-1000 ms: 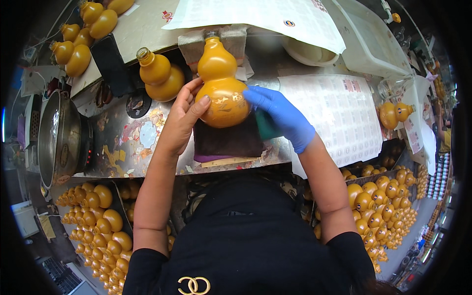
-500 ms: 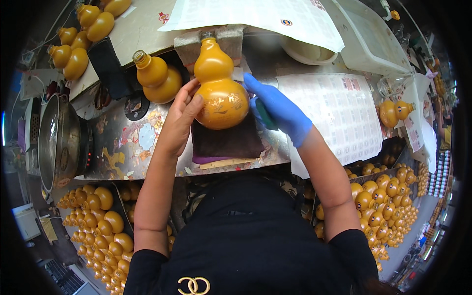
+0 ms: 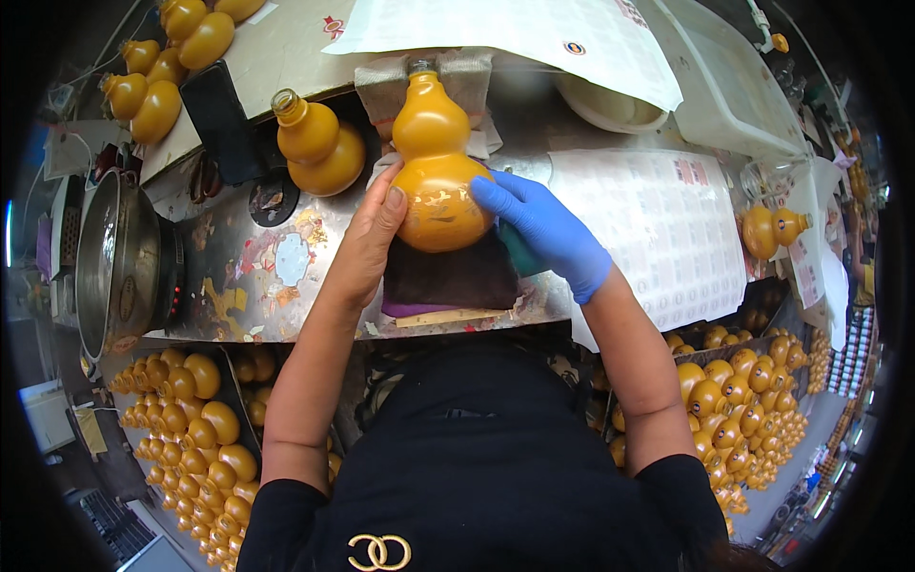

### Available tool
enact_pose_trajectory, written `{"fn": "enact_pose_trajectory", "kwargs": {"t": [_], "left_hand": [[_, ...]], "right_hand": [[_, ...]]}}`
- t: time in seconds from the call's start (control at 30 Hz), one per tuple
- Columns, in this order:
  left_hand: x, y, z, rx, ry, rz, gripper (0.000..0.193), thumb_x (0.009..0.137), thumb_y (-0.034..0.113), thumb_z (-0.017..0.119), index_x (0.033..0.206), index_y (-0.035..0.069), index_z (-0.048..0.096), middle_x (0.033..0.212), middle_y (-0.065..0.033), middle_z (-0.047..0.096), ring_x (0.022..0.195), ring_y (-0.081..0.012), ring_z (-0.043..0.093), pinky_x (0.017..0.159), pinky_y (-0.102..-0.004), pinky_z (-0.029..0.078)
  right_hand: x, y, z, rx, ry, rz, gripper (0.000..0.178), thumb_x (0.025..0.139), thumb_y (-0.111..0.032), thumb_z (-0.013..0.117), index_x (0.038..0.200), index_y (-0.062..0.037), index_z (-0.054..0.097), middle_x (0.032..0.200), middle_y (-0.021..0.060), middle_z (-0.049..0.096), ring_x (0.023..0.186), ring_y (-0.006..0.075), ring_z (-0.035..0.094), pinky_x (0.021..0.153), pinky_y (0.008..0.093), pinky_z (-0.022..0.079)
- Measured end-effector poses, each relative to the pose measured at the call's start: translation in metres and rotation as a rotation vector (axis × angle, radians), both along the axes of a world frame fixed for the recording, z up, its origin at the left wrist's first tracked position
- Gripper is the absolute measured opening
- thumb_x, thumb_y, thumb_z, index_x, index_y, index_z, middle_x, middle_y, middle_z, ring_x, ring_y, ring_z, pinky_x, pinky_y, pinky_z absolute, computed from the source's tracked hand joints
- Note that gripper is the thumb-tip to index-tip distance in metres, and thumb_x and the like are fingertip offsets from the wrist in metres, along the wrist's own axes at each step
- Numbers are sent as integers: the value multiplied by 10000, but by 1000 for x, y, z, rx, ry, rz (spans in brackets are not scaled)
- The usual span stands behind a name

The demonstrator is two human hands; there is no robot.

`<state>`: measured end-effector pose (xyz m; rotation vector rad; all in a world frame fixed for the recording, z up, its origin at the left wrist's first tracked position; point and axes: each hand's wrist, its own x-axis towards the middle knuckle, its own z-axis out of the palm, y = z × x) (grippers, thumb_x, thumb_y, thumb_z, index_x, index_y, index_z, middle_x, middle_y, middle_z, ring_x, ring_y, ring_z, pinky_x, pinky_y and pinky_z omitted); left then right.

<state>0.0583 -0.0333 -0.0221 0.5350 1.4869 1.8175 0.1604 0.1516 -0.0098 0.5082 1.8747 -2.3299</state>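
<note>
A glossy mustard-yellow, gourd-shaped bottle (image 3: 438, 195) lies tilted in front of me, its clear neck pointing away on a folded grey cloth (image 3: 381, 92). Its lower bulb carries a patchy gold and dark design. My bare left hand (image 3: 372, 234) is closed around the left side of that bulb, thumb on top. On the right side, my blue-gloved right hand (image 3: 553, 229) presses its thumb against the bulb. A green flat piece (image 3: 519, 255) is tucked under the gloved fingers, partly hidden. Beneath the bottle is a dark pad (image 3: 448, 281).
Another yellow bottle (image 3: 319, 148) stands left of the cloth. A printed label sheet (image 3: 648, 238) covers the right side of the metal bench. A metal pan (image 3: 119, 262) is at far left. Crates of yellow bottles (image 3: 743, 405) flank me below; a white tub (image 3: 720, 81) is at back right.
My right hand has moved in from beside the bottle, its thumb now against the lower bulb. The bottle has turned slightly, so its design shows differently. The whole view has shifted slightly.
</note>
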Motion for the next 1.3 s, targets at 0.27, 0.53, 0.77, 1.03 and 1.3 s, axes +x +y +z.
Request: {"fn": "enact_pose_trajectory", "kwargs": {"t": [0.27,0.53,0.77,1.03,1.3], "left_hand": [[1,0,-3,-30,-21,33,744,965,541,412,1449,-4,267,1412,-145,399,1333,-199,343,1116,-308,212],[-2,0,3,-54,36,8,737,976,568,308,1460,14,254,1455,-134,356,1357,-207,326,1126,-342,228],[11,10,5,-143,331,113,708,985,569,266,1460,45,241,1429,-157,354,1329,-243,366,1106,-353,270],[16,14,12,-147,259,140,715,982,559,315,1460,35,226,1417,-161,352,1305,-237,381,1086,-340,290],[11,12,5,-141,230,127,673,1007,528,235,1458,30,261,1421,-147,379,1314,-227,387,1107,-337,269]], "right_hand": [[-1,-1,-14,-56,45,-62,586,916,-466,582,1241,21,561,1002,41,606,887,83,524,784,225,444],[10,8,2,-312,-84,-234,422,933,-422,564,1063,-24,614,930,41,604,836,94,560,757,221,468],[29,-52,25,455,409,-454,311,879,-153,667,1127,-37,520,970,82,645,821,141,633,735,287,525],[24,-36,-7,328,258,-581,342,900,-240,645,1121,-14,513,997,109,594,906,144,571,807,283,479],[31,-37,-15,335,334,-702,351,909,-208,634,1153,-4,484,1015,98,588,927,141,558,823,277,470]]}}
